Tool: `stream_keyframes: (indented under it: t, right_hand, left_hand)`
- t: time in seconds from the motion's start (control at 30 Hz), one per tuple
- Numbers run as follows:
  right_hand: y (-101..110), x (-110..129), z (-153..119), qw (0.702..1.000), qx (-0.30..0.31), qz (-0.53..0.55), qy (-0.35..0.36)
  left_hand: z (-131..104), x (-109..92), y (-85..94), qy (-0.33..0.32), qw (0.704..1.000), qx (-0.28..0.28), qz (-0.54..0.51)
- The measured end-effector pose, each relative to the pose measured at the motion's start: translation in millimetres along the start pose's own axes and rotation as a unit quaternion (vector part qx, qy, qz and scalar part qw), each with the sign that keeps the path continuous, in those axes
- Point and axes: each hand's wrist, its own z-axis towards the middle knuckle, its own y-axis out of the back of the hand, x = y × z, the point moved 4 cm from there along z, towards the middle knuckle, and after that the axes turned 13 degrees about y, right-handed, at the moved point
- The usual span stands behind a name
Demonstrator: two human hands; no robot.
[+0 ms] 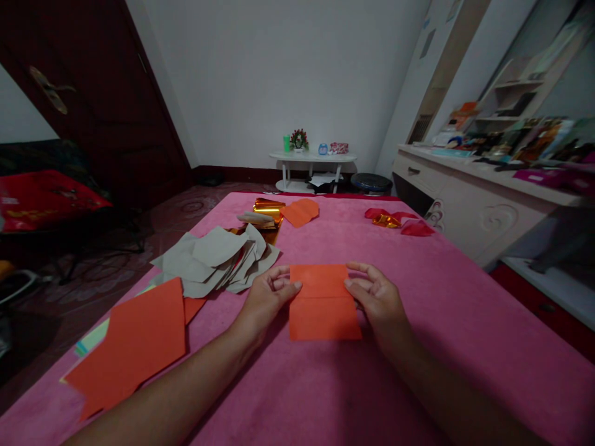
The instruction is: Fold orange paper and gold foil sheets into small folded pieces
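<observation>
Between my two hands is a rectangular sheet of orange paper (pixel 324 319) with a crease running across its middle. My left hand (pixel 275 291) pinches its left edge, thumb on top near the crease. At the opposite edge, my right hand (pixel 372 290) grips the paper the same way, fingers curled behind it. The sheet is held just over or against the pink cloth; I cannot tell which. Left of my left hand lies a heap of grey paper pieces (pixel 214 254). Larger orange paper sheets (pixel 144 337) are stacked nearer me, beside my left forearm.
On the pink-covered table (pixel 418 291), an orange paper cutout (pixel 301 212) and a gold foil roll (pixel 268 209) lie at the far side. Red and gold scraps (pixel 400 223) rest at the far right. A cluttered dresser (pixel 474 186) stands to the right, a small white table (pixel 311 157) beyond.
</observation>
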Motion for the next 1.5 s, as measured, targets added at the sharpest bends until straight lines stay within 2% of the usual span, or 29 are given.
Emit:
stream_keyframes:
  t: [0.1,0.17,0.33,0.5,0.57,0.63,0.7,0.8,0.97,1.13,1.27,1.43,1.5]
  right_hand:
    - [3.0,-4.2,3.9,0.997,0.018,-0.063,0.032]
    - [4.9,-10.5,7.1,0.987,0.044,-0.138,0.065]
    - [8.2,-25.0,13.4,0.940,0.133,-0.291,0.120]
    - [11.9,-3.1,19.8,0.889,0.195,-0.361,0.204]
    - [12.7,9.3,21.3,0.877,0.246,-0.351,0.217]
    - [11.3,19.4,18.7,0.852,0.335,-0.340,0.217]
    - [10.4,27.0,12.5,0.815,0.415,-0.341,0.217]
    - [11.1,33.0,3.4,0.789,0.465,-0.342,0.210]
    - [8.5,29.0,-0.4,0.793,0.463,-0.339,0.203]
    - [6.0,19.9,7.3,0.824,0.437,-0.326,0.155]
    - [6.8,15.8,11.2,0.849,0.415,-0.301,0.125]
    - [8.0,12.8,11.5,0.875,0.372,-0.290,0.108]
    - [8.4,9.8,11.7,0.883,0.349,-0.296,0.099]
  left_hand:
    - [3.8,-2.7,6.3,-0.065,0.988,-0.048,0.129]
    - [5.4,-3.6,7.9,-0.114,0.961,-0.069,0.242]
    - [4.6,-1.1,4.8,-0.192,0.859,-0.087,0.466]
    - [-7.8,-10.3,-2.7,-0.316,0.762,-0.124,0.552]
    - [-10.9,-9.9,-8.5,-0.343,0.732,-0.087,0.582]
    - [-11.1,-4.1,-14.3,-0.337,0.718,-0.010,0.609]
    - [-10.0,2.1,-17.5,-0.316,0.719,0.051,0.616]
    - [-9.0,3.3,-18.2,-0.298,0.736,0.088,0.602]
    - [-14.0,-10.4,-15.8,-0.267,0.739,0.163,0.596]
    - [-20.3,-21.7,-5.4,-0.208,0.746,0.214,0.595]
    - [-21.3,-21.7,-2.4,-0.163,0.760,0.211,0.593]
    - [-14.8,-17.5,-4.2,-0.151,0.804,0.132,0.559]
    - [-10.9,-13.3,-4.5,-0.148,0.822,0.121,0.537]
